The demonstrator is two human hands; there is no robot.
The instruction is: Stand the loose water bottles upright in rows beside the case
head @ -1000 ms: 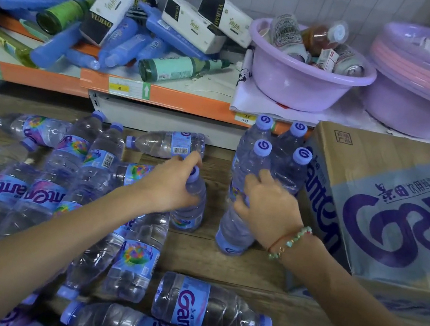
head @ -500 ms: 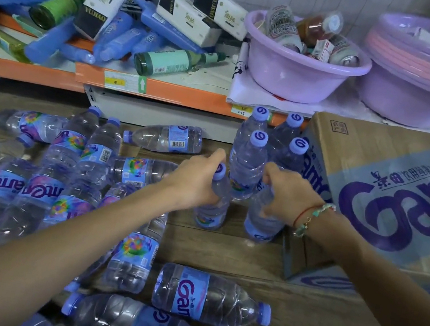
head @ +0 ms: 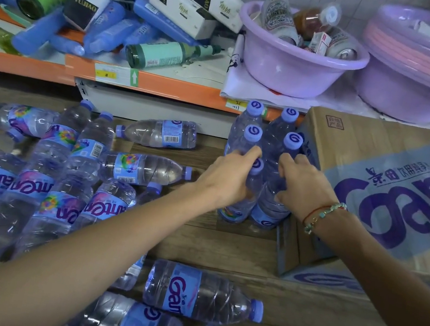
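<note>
As both hands close in from a second ago, the left hand (head: pixel 229 178) curls around a water bottle (head: pixel 249 192) and the right hand (head: pixel 304 187) around its neighbour (head: pixel 268 209), pressing them upright against standing rows beside the case (head: pixel 375 191), extending the block.

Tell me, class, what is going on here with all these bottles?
A person is standing water bottles upright beside the cardboard case. The left hand grips one upright bottle, and the right hand holds the bottle next to it. Four bottles already stand behind. Many loose bottles still lie flat on the wooden floor.
</note>
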